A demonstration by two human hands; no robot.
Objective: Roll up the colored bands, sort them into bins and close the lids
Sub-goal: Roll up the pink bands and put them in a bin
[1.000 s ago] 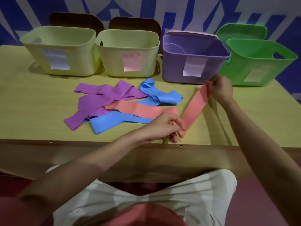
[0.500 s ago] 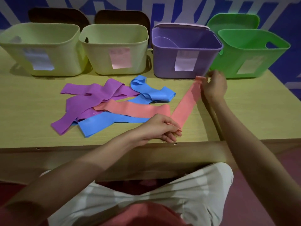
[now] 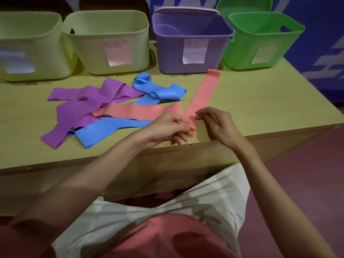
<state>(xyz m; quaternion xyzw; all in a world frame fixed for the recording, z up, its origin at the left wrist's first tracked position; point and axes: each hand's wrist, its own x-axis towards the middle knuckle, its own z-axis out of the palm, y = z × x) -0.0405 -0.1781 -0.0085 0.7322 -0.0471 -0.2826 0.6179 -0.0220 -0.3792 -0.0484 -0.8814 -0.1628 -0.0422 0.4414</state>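
As the pink band (image 3: 203, 94) lies stretched flat toward the table's (image 3: 260, 108) far edge, we pinch its near end at the front edge with both hands. Our left hand (image 3: 167, 127) curls thumb and fingers around the lifted end, while our right hand (image 3: 217, 123) nips the band's side edge with bent fingertips. Left of it, a second pink band (image 3: 137, 111), purple bands (image 3: 83, 107) and blue bands (image 3: 160, 90) lie heaped mid-table. Along the far edge stand four open bins: two pale yellow bins (image 3: 109, 41), a purple bin (image 3: 191, 43) and a green bin (image 3: 260, 43), each labelled, with a green lid (image 3: 242, 5) propped behind the last.
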